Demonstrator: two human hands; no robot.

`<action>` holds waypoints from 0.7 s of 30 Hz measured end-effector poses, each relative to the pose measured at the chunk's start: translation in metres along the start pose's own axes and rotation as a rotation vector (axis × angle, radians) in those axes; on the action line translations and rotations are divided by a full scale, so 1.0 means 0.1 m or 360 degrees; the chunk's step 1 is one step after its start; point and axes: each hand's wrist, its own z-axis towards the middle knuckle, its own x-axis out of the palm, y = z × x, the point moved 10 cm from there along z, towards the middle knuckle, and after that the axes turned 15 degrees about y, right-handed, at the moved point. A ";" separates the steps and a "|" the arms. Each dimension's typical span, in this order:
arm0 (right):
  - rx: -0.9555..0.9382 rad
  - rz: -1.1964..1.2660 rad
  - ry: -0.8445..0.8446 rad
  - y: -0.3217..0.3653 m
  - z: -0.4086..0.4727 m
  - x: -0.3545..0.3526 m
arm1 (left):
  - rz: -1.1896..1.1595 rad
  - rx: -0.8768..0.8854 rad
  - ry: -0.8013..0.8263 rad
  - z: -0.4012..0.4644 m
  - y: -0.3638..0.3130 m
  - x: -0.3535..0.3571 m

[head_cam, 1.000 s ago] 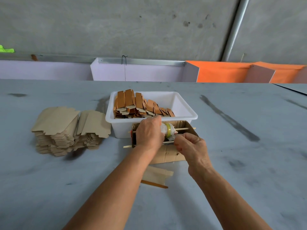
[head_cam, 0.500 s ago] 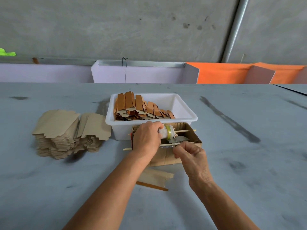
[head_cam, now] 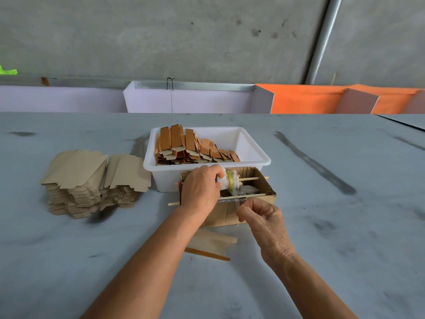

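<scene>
A small open cardboard box (head_cam: pixel 264 191) sits in front of a white plastic tub (head_cam: pixel 257 155). Two thin wooden sticks (head_cam: pixel 251 178) run across the box, and a white cloth-wrapped roll with a yellow band (head_cam: pixel 230 181) sits on them. My left hand (head_cam: pixel 199 188) grips the roll's left end from above. My right hand (head_cam: pixel 262 215) is just in front of the box, its fingers pinched together on a clear strip of tape (head_cam: pixel 236 203) that runs from the roll. A flat folded cardboard piece (head_cam: pixel 211 245) lies on the table between my forearms.
The tub holds several orange-brown folded cartons (head_cam: pixel 190 146) standing in a row. A stack of flat tan cardboard blanks (head_cam: pixel 92 180) lies left of the tub. Purple and orange partitions (head_cam: pixel 197 100) line the far edge of the grey table (head_cam: pixel 345 226).
My right hand has drawn back toward me from the roll to the box's front edge, drawing the tape out. My left hand stays on the roll.
</scene>
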 end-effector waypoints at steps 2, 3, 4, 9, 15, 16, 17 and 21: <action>-0.0018 -0.0021 0.0021 0.00 0.00 0.00 | 0.0004 -0.0010 0.0007 0.00 0.00 0.00; -0.0025 -0.0026 0.0030 0.00 0.00 0.01 | 0.0006 -0.0014 0.0012 0.00 0.01 0.01; -0.0031 -0.0027 0.0035 0.00 0.00 0.01 | 0.0009 -0.0016 0.0025 0.00 0.02 0.01; -0.0045 -0.0019 0.0015 0.00 0.02 0.01 | -0.0084 0.0091 0.0083 -0.11 -0.11 -0.16; -0.0075 -0.0015 0.0027 -0.01 0.02 0.00 | -0.0309 -0.0141 -0.0653 -1.10 0.31 -0.80; -0.0075 -0.0014 0.0022 -0.02 0.02 -0.01 | -0.0338 -0.0284 -0.0667 -1.24 0.47 -0.77; -0.0073 -0.0010 0.0016 -0.03 0.02 -0.01 | -0.0364 -0.0428 -0.0637 -1.35 0.62 -0.71; -0.0058 -0.0037 -0.0016 -0.04 0.03 0.00 | -0.0230 -0.0747 -0.0267 -1.47 0.97 -0.35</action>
